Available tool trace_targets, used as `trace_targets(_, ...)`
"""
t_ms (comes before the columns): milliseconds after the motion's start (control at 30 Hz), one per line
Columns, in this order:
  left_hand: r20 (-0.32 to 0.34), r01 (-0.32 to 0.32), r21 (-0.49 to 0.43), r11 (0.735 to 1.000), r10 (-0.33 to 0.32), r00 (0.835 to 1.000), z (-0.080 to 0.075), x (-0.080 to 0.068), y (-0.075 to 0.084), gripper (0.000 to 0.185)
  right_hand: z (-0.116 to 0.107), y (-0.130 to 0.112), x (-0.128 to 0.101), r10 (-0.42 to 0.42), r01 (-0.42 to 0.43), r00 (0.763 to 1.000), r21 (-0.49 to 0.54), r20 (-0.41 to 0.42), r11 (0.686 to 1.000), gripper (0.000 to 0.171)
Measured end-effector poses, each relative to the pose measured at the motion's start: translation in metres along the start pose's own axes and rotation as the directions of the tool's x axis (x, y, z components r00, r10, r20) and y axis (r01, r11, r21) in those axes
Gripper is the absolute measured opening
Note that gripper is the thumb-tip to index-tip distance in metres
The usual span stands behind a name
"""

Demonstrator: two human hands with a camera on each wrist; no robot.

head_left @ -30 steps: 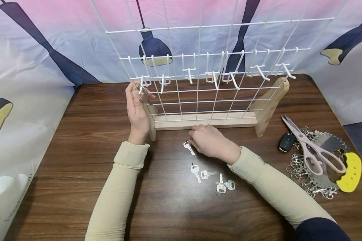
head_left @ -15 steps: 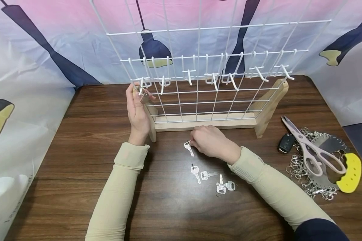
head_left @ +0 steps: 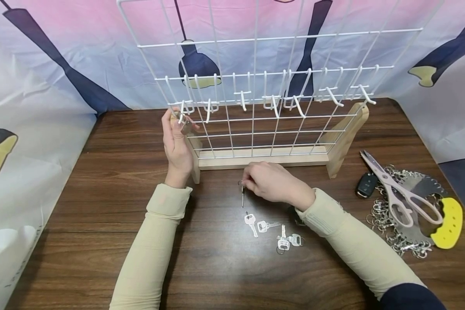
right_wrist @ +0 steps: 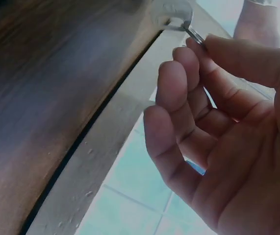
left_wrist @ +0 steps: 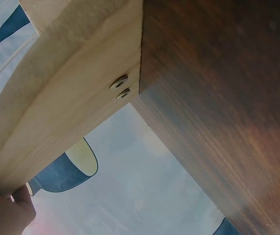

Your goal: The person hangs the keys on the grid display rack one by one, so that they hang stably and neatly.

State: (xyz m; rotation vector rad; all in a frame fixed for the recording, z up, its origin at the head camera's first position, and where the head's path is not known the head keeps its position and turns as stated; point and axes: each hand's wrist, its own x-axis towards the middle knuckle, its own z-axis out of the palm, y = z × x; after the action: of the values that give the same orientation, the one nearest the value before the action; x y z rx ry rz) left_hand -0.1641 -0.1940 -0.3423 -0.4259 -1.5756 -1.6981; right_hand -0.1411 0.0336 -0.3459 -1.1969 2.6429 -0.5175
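Note:
My left hand (head_left: pixel 177 146) grips the left wooden upright (left_wrist: pixel 76 88) of a white wire grid rack (head_left: pixel 252 134), its fingers wrapping round the back edge. Just by the left thumb, a small silvery metal piece (head_left: pixel 185 125) shows below the leftmost hook. In front of the rack's base, my right hand (head_left: pixel 273 183) pinches a key (head_left: pixel 243 197) between thumb and index finger, near its ring. The key points down and is seen edge-on in the head view. In the right wrist view the round key head (right_wrist: pixel 171 12) shows beyond the fingertips, the other fingers loosely curled.
Several loose keys (head_left: pixel 250 224) lie on the wooden table (head_left: pixel 112 181) below the right hand. At right are pink-handled scissors (head_left: pixel 396 185), a black car key (head_left: pixel 367 185), and a toothed metal plate with a yellow handle (head_left: pixel 447 224) and many rings. White hooks (head_left: pixel 243 101) line the grid.
The key at my right fingertips has turned from showing its flat face to edge-on, pointing straight down. My right hand has shifted slightly; my left hand keeps its hold on the upright.

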Motion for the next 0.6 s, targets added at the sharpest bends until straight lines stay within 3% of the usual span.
trace_targets(200,0.001,0.000,0.022,1.000,0.000,1.000,0.000,0.000,0.000,0.027,-0.004,-0.005,-0.002,-0.024,0.027,0.999,0.074,-0.042,0.997,0.011)
trace_targets(333,0.008,-0.003,-0.002,1.000,0.003,1.000,0.000,0.000,0.000,0.027,-0.010,-0.010,-0.003,-0.034,0.047,0.997,0.177,-0.075,0.983,0.011)
trace_targets(600,0.000,0.002,0.030,1.000,-0.002,1.000,-0.001,0.000,0.000,0.027,-0.021,-0.019,-0.003,-0.027,0.104,0.985,0.463,-0.170,0.880,0.011)
